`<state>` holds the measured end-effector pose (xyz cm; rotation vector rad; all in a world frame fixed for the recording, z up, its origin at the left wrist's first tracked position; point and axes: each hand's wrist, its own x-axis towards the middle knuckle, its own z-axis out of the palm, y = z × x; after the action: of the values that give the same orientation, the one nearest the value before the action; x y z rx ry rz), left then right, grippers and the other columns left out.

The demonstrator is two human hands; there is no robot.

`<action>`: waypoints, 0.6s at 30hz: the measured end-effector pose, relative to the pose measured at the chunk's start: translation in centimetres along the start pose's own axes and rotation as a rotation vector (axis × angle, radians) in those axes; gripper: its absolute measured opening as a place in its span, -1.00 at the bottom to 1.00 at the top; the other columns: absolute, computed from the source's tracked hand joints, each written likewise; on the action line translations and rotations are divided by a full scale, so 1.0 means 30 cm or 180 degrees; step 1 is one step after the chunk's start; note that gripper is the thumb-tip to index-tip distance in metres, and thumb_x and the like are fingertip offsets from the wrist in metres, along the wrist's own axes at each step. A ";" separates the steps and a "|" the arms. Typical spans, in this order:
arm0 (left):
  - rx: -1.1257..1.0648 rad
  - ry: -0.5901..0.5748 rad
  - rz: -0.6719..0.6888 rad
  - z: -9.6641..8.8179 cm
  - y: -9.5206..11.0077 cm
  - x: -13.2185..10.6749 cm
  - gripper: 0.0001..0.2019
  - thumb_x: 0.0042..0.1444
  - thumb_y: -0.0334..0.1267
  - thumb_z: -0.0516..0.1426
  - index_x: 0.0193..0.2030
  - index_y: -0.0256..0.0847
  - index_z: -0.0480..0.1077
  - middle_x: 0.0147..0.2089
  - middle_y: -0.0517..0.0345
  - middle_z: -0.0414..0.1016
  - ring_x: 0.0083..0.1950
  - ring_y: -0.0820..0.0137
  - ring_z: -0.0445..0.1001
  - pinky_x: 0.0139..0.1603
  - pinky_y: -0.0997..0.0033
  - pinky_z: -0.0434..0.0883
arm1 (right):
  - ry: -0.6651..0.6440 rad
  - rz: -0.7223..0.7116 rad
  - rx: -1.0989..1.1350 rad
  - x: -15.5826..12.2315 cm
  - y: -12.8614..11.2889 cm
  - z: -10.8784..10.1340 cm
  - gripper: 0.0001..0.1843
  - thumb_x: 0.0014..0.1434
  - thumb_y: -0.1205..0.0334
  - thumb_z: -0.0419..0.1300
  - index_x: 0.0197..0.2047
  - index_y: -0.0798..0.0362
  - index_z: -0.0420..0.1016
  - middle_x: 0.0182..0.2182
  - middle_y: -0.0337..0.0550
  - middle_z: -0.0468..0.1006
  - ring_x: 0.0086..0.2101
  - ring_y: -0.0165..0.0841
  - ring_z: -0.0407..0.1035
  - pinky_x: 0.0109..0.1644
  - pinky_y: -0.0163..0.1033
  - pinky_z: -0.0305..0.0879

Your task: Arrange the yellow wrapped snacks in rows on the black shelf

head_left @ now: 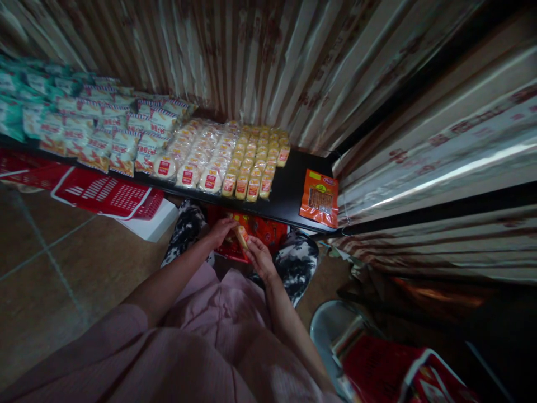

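Note:
In the head view, a small yellow-wrapped snack pack (pixel 241 236) with a red and white label is between my hands, above a red basket (pixel 235 256). My right hand (pixel 260 256) is closed on the pack's lower right side. At its upper left end are the pinched fingers of my left hand (pixel 224 229). Orange-red packaged goods (pixel 271 232) fill the basket between my knees. Just beyond, on a black shelf (pixel 282 193), stand rows of similar yellow-wrapped packs (pixel 253 168).
Round clear-wrapped snacks (pixel 188 174), pale blue bags (pixel 121 148) and green bags (pixel 12 117) line the shelf leftward. An orange pouch (pixel 319 197) lies at its right end. Red baskets (pixel 104 193), a white box (pixel 149 221) and a round stool (pixel 329 322) are nearby. Curtains hang behind.

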<state>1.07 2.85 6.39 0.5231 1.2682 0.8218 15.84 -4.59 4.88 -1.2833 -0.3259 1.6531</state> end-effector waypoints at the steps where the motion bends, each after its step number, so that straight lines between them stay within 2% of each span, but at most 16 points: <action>1: -0.0160 -0.0024 -0.0016 0.008 0.006 -0.008 -0.90 -0.03 -0.30 0.23 -0.43 -0.30 0.42 -0.42 0.16 0.45 -0.43 0.50 0.41 -0.44 0.54 0.38 | 0.0040 -0.0135 0.0009 -0.006 0.000 0.002 -0.66 -0.23 0.15 0.44 -0.32 0.01 0.53 -0.34 -0.28 0.56 -0.38 -0.47 0.44 -0.30 -0.38 0.43; 5: -0.0664 -0.0160 -0.0160 0.036 0.006 -0.043 -0.81 0.10 -0.20 0.15 -0.39 -0.31 0.40 -0.44 0.12 0.45 -0.45 0.47 0.43 -0.43 0.46 0.45 | 0.0291 -0.0648 -0.0056 -0.011 0.005 0.008 -0.61 -0.23 0.10 0.43 -0.31 0.01 0.48 -0.39 -0.31 0.53 -0.43 -0.49 0.40 -0.37 -0.41 0.37; 9: -0.0685 -0.0201 -0.0065 0.057 -0.017 -0.089 -0.92 0.08 -0.33 0.14 -0.31 -0.30 0.38 -0.38 0.10 0.48 -0.40 0.45 0.48 -0.40 0.46 0.49 | 0.0432 -0.0892 -0.0297 -0.010 0.010 0.002 -0.55 -0.23 0.07 0.40 -0.25 0.01 0.42 -0.33 -0.29 0.53 -0.40 -0.46 0.38 -0.40 -0.39 0.33; 14: -0.0659 0.0071 0.0053 0.083 -0.042 -0.135 -0.82 -0.03 -0.45 0.19 -0.25 -0.30 0.34 -0.32 0.09 0.48 -0.34 0.44 0.50 -0.33 0.45 0.49 | 0.0436 -0.1075 -0.0763 -0.015 0.020 -0.016 -0.57 -0.14 0.04 0.33 -0.19 0.02 0.40 -0.30 -0.25 0.50 -0.38 -0.42 0.37 -0.36 -0.34 0.32; 18: -0.0605 0.0210 0.0098 0.100 -0.052 -0.150 -0.83 -0.01 -0.47 0.16 -0.23 -0.32 0.35 -0.29 0.07 0.48 -0.33 0.46 0.50 -0.28 0.46 0.47 | 0.0468 -0.1504 -0.1217 -0.021 0.031 -0.028 -0.62 -0.04 0.03 0.26 -0.16 0.03 0.42 -0.26 -0.20 0.49 -0.29 -0.37 0.37 -0.20 -0.26 0.34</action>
<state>3.99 -1.33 8.75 0.3660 1.2296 0.9812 16.05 -5.83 4.26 -1.4600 -0.8173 1.1205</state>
